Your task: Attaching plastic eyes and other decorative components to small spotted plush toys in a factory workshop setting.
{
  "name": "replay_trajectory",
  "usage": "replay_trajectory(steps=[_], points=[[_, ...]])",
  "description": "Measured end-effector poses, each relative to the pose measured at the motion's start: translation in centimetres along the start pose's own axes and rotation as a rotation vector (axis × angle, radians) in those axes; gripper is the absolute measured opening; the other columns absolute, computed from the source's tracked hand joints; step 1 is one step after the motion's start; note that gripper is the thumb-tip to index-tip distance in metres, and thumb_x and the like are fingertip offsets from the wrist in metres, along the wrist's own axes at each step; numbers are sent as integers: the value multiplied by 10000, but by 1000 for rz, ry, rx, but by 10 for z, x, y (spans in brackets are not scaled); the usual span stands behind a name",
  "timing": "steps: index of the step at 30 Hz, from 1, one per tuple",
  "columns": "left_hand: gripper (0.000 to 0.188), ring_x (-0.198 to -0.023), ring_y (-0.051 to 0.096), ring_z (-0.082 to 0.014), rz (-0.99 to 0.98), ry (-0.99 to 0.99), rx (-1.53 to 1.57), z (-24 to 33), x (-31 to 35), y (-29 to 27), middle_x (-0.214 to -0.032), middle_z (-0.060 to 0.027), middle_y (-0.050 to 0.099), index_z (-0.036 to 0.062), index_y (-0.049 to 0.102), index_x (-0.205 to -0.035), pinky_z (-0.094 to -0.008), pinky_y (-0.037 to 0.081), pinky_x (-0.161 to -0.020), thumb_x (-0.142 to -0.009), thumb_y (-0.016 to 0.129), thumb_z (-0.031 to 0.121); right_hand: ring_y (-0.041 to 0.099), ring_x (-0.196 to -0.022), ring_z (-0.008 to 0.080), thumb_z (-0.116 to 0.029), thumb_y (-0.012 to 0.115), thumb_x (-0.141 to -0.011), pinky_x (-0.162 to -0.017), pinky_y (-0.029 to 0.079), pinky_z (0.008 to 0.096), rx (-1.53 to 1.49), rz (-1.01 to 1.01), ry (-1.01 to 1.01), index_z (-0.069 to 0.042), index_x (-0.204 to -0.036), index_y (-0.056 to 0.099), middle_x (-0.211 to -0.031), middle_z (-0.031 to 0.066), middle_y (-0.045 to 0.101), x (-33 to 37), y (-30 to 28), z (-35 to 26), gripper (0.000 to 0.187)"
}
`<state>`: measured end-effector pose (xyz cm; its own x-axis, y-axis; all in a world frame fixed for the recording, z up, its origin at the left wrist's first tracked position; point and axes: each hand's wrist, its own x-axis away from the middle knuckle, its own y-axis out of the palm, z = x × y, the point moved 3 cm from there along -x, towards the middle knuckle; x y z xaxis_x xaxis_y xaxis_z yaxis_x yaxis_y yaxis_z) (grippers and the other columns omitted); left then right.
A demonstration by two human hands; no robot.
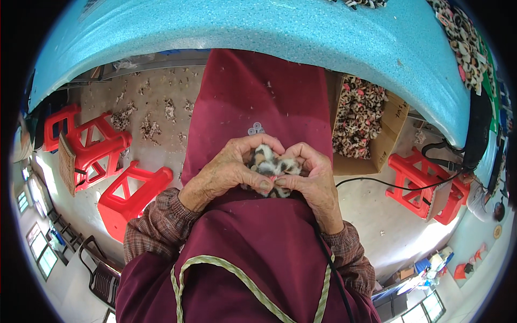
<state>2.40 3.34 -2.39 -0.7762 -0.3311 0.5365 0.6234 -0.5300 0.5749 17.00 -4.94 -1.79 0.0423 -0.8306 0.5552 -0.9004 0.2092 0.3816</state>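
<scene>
Between my hands, over my lap, is a small furry plush piece (269, 161) in black, white and tan with a bit of pink at its middle. My left hand (226, 169) grips its left side, the thumb pressed on the near part and the index finger curled over the far edge. On the other side my right hand (318, 177) pinches it between thumb and bent fingers. Both thumbs come close together at the pink spot. The fingers cover the piece's edges. Beneath it lies the maroon apron (258, 97).
A blue speckled table (258, 27) curves across the front, with a pile of plush pieces (466, 54) at its right. A cardboard box (396, 121) of similar pieces stands right. Red stools (129, 194) stand on both sides; scraps (151, 129) litter the left floor. A dark cable (377, 180) runs right.
</scene>
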Motion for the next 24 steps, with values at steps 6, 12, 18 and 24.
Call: replay_trajectory(steps=[6, 12, 18, 24], points=[[343, -650, 619, -103, 112, -12, 115, -8, 3, -7, -775, -37, 621, 40, 543, -925, -218, 532, -593, -676, 770, -21, 573, -772, 54, -17, 734, -733, -670, 465, 193, 60, 36, -64, -28, -948, 536, -853, 9, 615, -4, 0, 9, 293], [273, -652, 623, -106, 163, 62, -201, -7, 5, -8, -767, -34, 640, 37, 562, -862, -227, 508, -591, -695, 778, 22, 577, -785, 70, -34, 710, -741, -715, 460, 213, -135, 52, -45, -18, -1012, 545, -868, 16, 620, -6, 1, 14, 319], [272, -777, 614, -84, 81, 251, -781, 16, 10, 3, -834, -14, 648, 45, 608, -913, -228, 496, -689, -695, 769, 22, 576, -877, 99, -17, 715, -717, -801, 455, 228, 46, 54, 80, 0, -1101, 522, -951, 46, 618, -6, 5, 5, 431], [278, -815, 611, -78, 237, 148, 66, -7, 13, -5, -913, -27, 645, 31, 581, -971, -221, 511, -692, -741, 734, 11, 544, -1011, 130, -79, 711, -764, -871, 448, 267, -323, 47, -65, 8, -1196, 470, -1124, 99, 560, -1, 9, 15, 502]])
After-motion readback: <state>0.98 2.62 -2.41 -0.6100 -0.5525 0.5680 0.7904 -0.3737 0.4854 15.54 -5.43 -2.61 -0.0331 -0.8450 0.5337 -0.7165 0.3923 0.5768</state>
